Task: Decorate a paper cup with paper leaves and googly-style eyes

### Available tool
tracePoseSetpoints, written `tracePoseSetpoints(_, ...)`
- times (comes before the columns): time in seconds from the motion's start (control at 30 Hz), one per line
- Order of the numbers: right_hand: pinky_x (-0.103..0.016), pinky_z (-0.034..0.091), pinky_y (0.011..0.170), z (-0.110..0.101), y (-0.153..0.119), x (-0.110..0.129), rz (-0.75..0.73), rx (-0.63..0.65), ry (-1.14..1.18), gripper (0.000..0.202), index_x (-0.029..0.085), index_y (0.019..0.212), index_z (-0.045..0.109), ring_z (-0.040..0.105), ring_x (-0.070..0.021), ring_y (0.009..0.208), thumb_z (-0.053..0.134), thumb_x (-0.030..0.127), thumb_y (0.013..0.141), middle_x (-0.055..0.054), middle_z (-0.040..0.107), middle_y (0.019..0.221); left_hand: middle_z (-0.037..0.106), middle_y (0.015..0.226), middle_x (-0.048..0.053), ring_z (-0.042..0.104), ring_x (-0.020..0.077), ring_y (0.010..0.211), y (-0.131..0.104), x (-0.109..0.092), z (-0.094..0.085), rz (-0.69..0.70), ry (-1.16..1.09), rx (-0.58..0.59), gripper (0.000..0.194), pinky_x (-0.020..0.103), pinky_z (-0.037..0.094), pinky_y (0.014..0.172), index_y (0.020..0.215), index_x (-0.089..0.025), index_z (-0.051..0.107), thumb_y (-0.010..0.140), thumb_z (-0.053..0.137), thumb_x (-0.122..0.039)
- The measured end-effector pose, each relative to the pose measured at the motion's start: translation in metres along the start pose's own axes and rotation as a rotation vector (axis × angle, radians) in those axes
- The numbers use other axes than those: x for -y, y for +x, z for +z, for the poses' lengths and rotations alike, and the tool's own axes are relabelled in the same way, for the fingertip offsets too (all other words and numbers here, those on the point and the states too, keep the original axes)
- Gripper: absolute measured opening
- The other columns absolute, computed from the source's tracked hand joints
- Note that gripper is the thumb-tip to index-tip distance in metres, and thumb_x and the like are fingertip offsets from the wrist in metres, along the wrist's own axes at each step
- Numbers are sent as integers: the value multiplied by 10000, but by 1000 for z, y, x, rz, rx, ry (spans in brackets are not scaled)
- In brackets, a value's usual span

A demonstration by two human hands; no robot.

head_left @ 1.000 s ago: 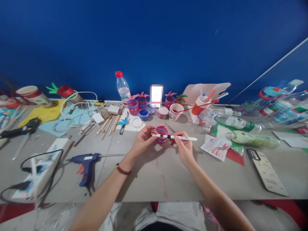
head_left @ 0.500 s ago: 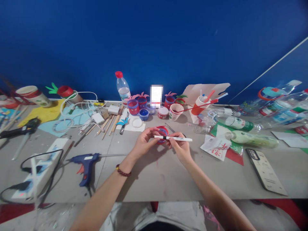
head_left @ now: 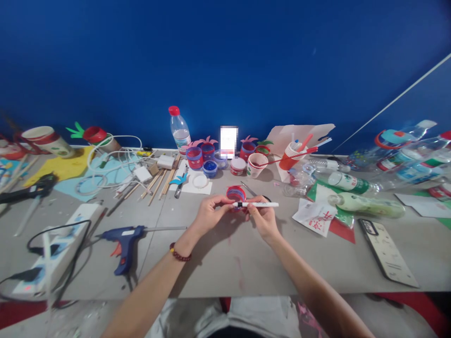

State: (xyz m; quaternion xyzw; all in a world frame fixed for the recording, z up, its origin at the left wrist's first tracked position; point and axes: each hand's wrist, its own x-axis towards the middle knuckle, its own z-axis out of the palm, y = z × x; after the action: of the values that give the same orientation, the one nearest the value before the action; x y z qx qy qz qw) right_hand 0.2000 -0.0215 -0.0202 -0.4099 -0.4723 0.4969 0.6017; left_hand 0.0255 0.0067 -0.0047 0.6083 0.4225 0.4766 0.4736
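A white marker (head_left: 264, 204) with a dark band lies level across the space between my hands. My right hand (head_left: 263, 218) is closed around its barrel. At its left end, my left hand (head_left: 210, 211) is closed with thumb and fingertips on the tip or cap; I cannot tell whether a cap is coming off. Just behind the marker, a small red and blue painted cup (head_left: 235, 191) stands on the table, partly hidden by the marker and my fingers. A thin dark-handled tool (head_left: 248, 187) lies right beside that cup.
A blue glue gun (head_left: 125, 244) and a power strip (head_left: 66, 244) lie left. Behind are paint jars (head_left: 210, 169), painted cups (head_left: 194, 157), a paper cup (head_left: 257, 166) and a bottle (head_left: 179, 129). Plastic bottles (head_left: 352, 182) and a phone (head_left: 387, 253) lie right.
My left hand has shifted slightly right along the marker, and less of the white end left of the dark band shows. The right hand has barely moved.
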Motion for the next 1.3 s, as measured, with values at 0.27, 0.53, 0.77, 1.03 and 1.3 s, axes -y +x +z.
tracePoseSetpoints(0.27,-200,433,427,-2,-2,-2,-11,8,-53,252,183,856,606,529,-77,450,663,427,833,9,618,650,734,728,53,683,177,668,-4,0,5,-103,-115,32,263,288,564,640,767,-156,712,712,734,-412)
tracePoseSetpoints(0.53,-203,446,441,2,-3,-2,37,1,-33,267,184,847,615,557,-96,512,692,436,802,-15,640,694,723,756,51,656,152,660,-4,0,-2,10,32,66,214,268,528,641,777,-157,705,777,691,-370)
tracePoseSetpoints(0.77,-215,464,481,2,-4,16,182,103,144,345,195,837,633,608,-136,599,727,510,732,-27,670,707,692,779,48,633,153,732,-2,-19,-8,192,183,104,112,269,496,690,780,-171,678,795,661,-280)
tracePoseSetpoints(1.03,-261,473,497,-5,1,16,297,310,356,480,182,982,677,632,-194,711,544,615,825,-101,708,889,656,834,28,579,101,640,-1,-11,-14,259,196,-40,203,236,486,614,943,-177,651,769,691,-273)
tracePoseSetpoints(1.3,-292,461,543,-8,6,27,416,354,497,525,138,1131,663,608,-222,820,437,525,860,-171,679,1115,593,778,23,558,110,671,5,0,-18,302,203,-345,202,237,460,627,738,-172,588,894,519,-280)
